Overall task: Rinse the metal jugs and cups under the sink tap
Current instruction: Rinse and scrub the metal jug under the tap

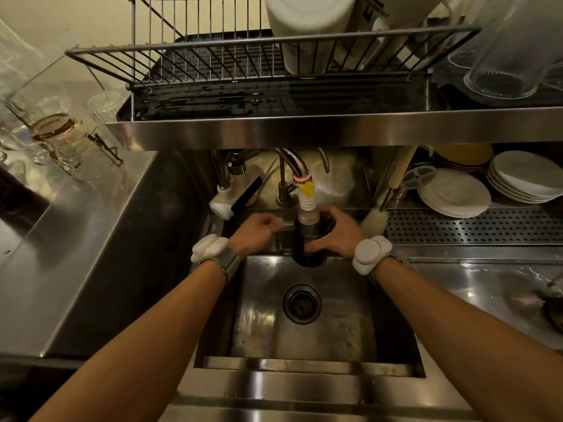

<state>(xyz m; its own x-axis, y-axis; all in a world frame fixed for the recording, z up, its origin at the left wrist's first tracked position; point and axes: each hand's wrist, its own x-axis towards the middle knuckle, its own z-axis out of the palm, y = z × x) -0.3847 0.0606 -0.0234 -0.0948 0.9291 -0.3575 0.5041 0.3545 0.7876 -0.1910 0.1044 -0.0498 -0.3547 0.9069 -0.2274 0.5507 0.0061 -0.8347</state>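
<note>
A dark metal jug (307, 248) is held upright over the steel sink (304, 336), right under the tap nozzle (307, 205) with its white ribbed end and yellow tag. My right hand (335, 233) wraps around the jug's right side and rim. My left hand (256, 231) is closed on a thin metal lever (285, 226) just left of the jug. The jug's inside is hidden by the nozzle, and I cannot tell if water runs.
A wire dish rack (243, 71) with white containers (307, 28) and glasses (511, 56) sits on a shelf overhead. Stacked white plates (457, 193) and a brush (376, 220) lie right of the sink above a perforated drainboard (475, 226). Glasses (61, 138) stand at the left.
</note>
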